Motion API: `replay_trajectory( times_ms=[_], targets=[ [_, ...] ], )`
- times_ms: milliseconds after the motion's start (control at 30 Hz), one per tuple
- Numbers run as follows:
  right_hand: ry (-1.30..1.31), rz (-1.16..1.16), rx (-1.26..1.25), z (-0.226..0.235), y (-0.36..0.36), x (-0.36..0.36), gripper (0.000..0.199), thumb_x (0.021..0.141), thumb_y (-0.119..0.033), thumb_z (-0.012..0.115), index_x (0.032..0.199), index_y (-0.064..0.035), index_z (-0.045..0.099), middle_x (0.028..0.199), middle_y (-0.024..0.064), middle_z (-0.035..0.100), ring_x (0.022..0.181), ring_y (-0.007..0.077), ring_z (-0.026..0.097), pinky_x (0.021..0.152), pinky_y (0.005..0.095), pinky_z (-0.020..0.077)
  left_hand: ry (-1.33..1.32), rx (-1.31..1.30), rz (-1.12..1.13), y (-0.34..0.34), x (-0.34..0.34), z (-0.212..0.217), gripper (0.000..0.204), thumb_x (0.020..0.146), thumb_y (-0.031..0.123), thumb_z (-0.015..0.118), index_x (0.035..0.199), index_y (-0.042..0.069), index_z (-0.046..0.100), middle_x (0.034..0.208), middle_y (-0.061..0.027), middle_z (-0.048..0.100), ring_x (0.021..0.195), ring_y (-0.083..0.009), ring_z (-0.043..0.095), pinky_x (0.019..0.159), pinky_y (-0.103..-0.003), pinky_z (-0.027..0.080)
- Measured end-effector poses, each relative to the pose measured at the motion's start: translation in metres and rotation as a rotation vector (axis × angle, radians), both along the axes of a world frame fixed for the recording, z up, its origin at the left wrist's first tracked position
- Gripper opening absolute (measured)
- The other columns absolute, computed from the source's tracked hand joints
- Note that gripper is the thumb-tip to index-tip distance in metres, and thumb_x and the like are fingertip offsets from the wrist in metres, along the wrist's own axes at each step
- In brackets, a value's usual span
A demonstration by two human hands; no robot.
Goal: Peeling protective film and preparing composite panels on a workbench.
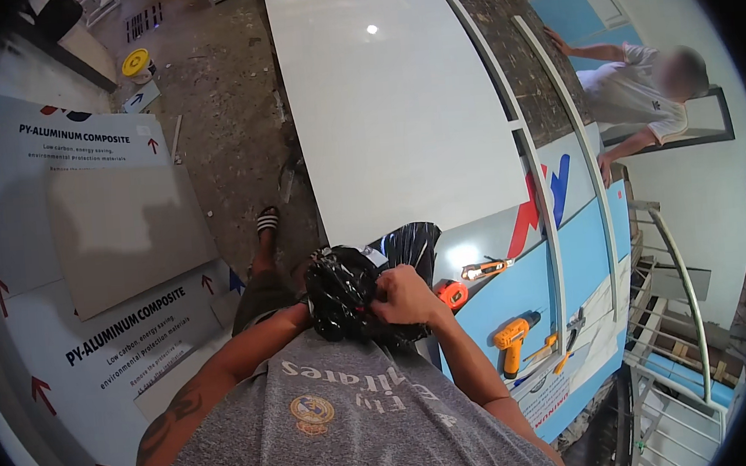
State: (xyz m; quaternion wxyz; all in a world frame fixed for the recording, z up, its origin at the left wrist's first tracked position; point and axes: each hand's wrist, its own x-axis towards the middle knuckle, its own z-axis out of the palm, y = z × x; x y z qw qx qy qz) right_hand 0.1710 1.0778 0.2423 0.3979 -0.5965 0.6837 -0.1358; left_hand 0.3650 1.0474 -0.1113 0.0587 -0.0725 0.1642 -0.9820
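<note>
Head view: both hands work a black bag (343, 292) held at the chest, at the near edge of the table (398, 100).
The right hand (406, 296) is clenched on the bag's crumpled top; the left hand (313, 312) is hidden behind the bag, its grip unclear. Judging by this, steady the bag from below and keep it off the tape measure (453, 293), knife (486, 269) and drill (514, 337) just right of it.

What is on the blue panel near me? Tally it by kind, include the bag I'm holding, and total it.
Black plastic bag, gripped by the right hand: 1
Orange cordless drill: 1
Orange utility knife: 1
Orange tape measure: 1
Orange-handled tool, kind unclear: 1
Total: 5
</note>
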Motion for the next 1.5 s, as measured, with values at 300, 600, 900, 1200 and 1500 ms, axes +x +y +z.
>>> replay_trajectory(
  times_ms=[300, 600, 900, 1200, 1500],
  targets=[
    [-0.012, -0.175, -0.156, -0.002, 0.019, -0.02, 0.021, 0.075, -0.018, 0.078, 0.086, -0.001, 0.071, 0.084, 0.0131, 0.064, 0.064, 0.0296, 0.058, 0.062, 0.0364, 0.0508, -0.269, -0.209, -0.155, -0.067, -0.015, 0.213, 0.064, 0.104, 0.055, 0.05, 0.146, 0.006, 0.055, 0.137, -0.0126, 0.065, 0.121, -0.0248, 0.064, 0.115, -0.038, 0.046],
    [0.485, -0.587, -0.134, -0.053, -0.025, -0.051, 0.049, 0.087, -0.038, 0.081, 0.119, -0.0035, 0.07, 0.113, 0.0167, 0.066, 0.1, 0.0336, 0.066, 0.089, 0.0419, 0.0555, -1.48, -1.78, 0.233, -0.186, -0.001, 0.156, 0.033, 0.09, 0.026, 0.075, 0.114, 0.005, 0.069, 0.105, -0.0085, 0.074, 0.093, -0.0227, 0.068, 0.084, -0.038, 0.054],
    [0.687, -0.517, -0.169, -0.128, -0.008, -0.048, 0.041, 0.092, -0.038, 0.077, 0.113, -0.0046, 0.065, 0.11, 0.0181, 0.065, 0.098, 0.0357, 0.063, 0.091, 0.0439, 0.0537, -0.694, -2.981, 0.788, -0.228, -0.129, 0.21, 0.07, 0.083, 0.052, 0.077, 0.142, 0.017, 0.064, 0.152, -0.0131, 0.057, 0.14, -0.0412, 0.048, 0.116, -0.057, 0.036],
    [0.702, -1.055, -0.094, -0.11, -0.001, -0.034, 0.031, 0.093, -0.029, 0.073, 0.106, -0.0039, 0.062, 0.102, 0.0166, 0.061, 0.091, 0.0411, 0.064, 0.076, 0.0511, 0.054, -0.107, -3.227, 0.502, -0.232, -0.164, 0.202, 0.091, 0.089, 0.083, 0.052, 0.164, 0.033, 0.04, 0.171, -0.0084, 0.034, 0.157, -0.0403, 0.028, 0.121, -0.072, 0.019],
    [0.457, -1.08, -0.039, -0.112, 0.008, -0.017, 0.024, 0.09, -0.023, 0.07, 0.087, 0.0001, 0.063, 0.084, 0.0218, 0.066, 0.073, 0.0483, 0.063, 0.067, 0.0555, 0.0509, -0.094, -3.228, 0.363, -0.228, -0.175, 0.214, 0.088, 0.091, 0.085, 0.045, 0.164, 0.035, 0.039, 0.174, -0.0062, 0.028, 0.159, -0.0393, 0.022, 0.124, -0.071, 0.012]
  ],
)
